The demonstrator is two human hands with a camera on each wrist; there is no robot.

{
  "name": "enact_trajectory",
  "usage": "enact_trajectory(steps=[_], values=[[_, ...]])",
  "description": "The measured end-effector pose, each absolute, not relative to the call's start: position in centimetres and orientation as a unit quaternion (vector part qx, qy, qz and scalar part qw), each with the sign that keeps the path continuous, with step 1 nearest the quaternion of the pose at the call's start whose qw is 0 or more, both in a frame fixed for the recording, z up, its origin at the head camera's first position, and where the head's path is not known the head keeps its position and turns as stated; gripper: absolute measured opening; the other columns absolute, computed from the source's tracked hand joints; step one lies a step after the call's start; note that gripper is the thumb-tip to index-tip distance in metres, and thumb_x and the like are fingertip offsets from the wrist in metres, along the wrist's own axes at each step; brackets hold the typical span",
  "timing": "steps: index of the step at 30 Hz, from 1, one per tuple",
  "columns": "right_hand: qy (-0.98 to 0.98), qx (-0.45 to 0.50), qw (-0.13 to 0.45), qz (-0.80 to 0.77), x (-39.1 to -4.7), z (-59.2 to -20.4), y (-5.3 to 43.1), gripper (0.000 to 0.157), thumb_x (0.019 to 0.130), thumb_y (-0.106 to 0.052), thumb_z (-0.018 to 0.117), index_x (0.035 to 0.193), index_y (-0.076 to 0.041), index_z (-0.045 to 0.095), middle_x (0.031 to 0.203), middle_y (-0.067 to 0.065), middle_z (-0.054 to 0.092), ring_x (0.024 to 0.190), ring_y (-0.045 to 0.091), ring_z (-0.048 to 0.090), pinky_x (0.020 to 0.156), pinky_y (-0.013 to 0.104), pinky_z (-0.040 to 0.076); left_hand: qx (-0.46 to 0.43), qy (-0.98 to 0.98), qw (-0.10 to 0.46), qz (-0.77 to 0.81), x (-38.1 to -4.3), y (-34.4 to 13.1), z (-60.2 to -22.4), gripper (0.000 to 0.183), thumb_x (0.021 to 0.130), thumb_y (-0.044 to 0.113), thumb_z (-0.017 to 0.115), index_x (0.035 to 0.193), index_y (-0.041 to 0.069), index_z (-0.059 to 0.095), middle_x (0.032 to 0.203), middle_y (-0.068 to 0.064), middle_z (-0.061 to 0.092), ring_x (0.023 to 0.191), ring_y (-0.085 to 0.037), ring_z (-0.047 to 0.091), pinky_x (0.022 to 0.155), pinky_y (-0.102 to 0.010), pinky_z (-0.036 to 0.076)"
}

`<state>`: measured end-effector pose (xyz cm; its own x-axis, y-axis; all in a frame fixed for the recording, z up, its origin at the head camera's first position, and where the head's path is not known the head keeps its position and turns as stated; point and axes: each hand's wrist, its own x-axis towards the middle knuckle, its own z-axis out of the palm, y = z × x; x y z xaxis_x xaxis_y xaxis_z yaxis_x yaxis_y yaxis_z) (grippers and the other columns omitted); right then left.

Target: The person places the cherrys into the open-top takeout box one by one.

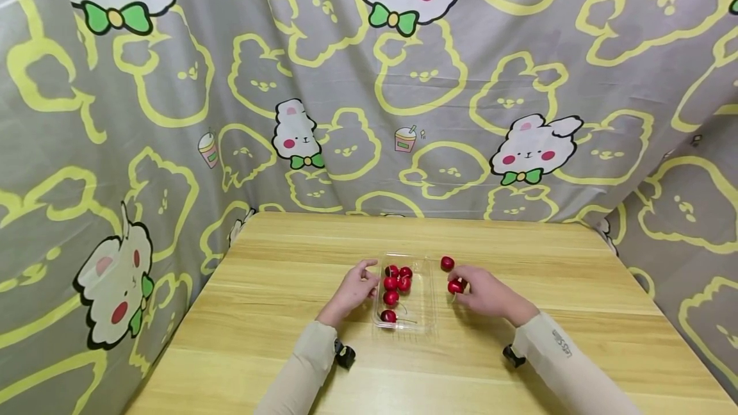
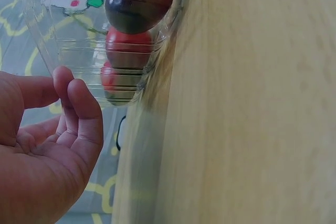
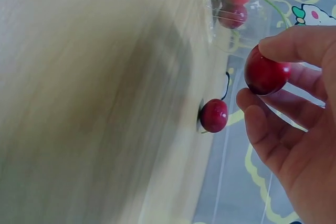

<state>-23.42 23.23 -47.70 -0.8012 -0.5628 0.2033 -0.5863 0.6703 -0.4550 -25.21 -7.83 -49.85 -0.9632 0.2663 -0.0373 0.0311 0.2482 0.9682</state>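
My right hand [image 1: 487,292] pinches a red cherry [image 3: 266,71] between thumb and fingers, just right of a clear plastic box [image 1: 425,319]. In the right wrist view, a green stem shows above that cherry. My left hand [image 1: 353,288] is at the box's left side, fingers loosely bent and fingertips right at its rim. Several cherries [image 1: 391,284] lie inside the box along its left half, some with stems. Through the clear wall, the left wrist view shows a large dark red cherry [image 2: 140,1] close up.
Another cherry [image 1: 447,264] with a dark stem lies on the wooden table [image 1: 300,242], just beyond my right hand. A grey cloth [image 1: 346,95] with yellow outlines and white cartoon animals hangs behind and at both sides of the table.
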Motion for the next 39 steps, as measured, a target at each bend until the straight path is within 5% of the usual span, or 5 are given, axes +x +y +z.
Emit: enact_trajectory(steps=[16,23,28,39], values=[[-0.914,0.325,0.032,0.239,-23.0,-46.3,21.8,0.027,0.075,-0.004,0.068,0.099,-0.013,0.060,0.092,-0.006,0.059,0.083,0.011,0.056,0.073,0.034,0.050,0.094,0.782,0.095,0.608,-25.3,-7.8,-49.8,0.046,0.095,0.002,0.053,0.139,-0.001,0.040,0.086,-0.009,0.055,0.062,-0.013,0.057,0.058,-0.028,0.051],[-0.908,0.338,0.042,0.245,-23.1,-46.1,20.7,0.025,0.076,-0.007,0.070,0.099,-0.015,0.061,0.090,-0.007,0.058,0.082,0.009,0.056,0.074,0.032,0.050,0.101,0.779,0.093,0.612,-24.8,-7.6,-48.9,0.047,0.095,0.000,0.052,0.138,-0.007,0.038,0.090,-0.019,0.056,0.062,-0.014,0.056,0.062,-0.036,0.054],[-0.909,0.330,0.026,0.253,-23.1,-46.1,19.8,0.023,0.080,-0.010,0.071,0.101,-0.014,0.062,0.092,-0.008,0.060,0.085,0.009,0.057,0.075,0.032,0.051,0.092,0.784,0.091,0.607,-25.2,-7.5,-49.6,0.046,0.095,0.002,0.053,0.139,-0.003,0.040,0.088,-0.012,0.056,0.062,-0.013,0.056,0.058,-0.026,0.052],[-0.898,0.358,0.030,0.253,-23.1,-46.2,17.7,0.029,0.079,-0.008,0.072,0.106,-0.003,0.064,0.099,0.001,0.065,0.087,0.015,0.060,0.076,0.036,0.053,0.090,0.781,0.092,0.611,-25.3,-7.3,-50.1,0.047,0.093,0.002,0.054,0.138,-0.002,0.041,0.087,-0.010,0.055,0.063,-0.013,0.057,0.059,-0.026,0.054]])
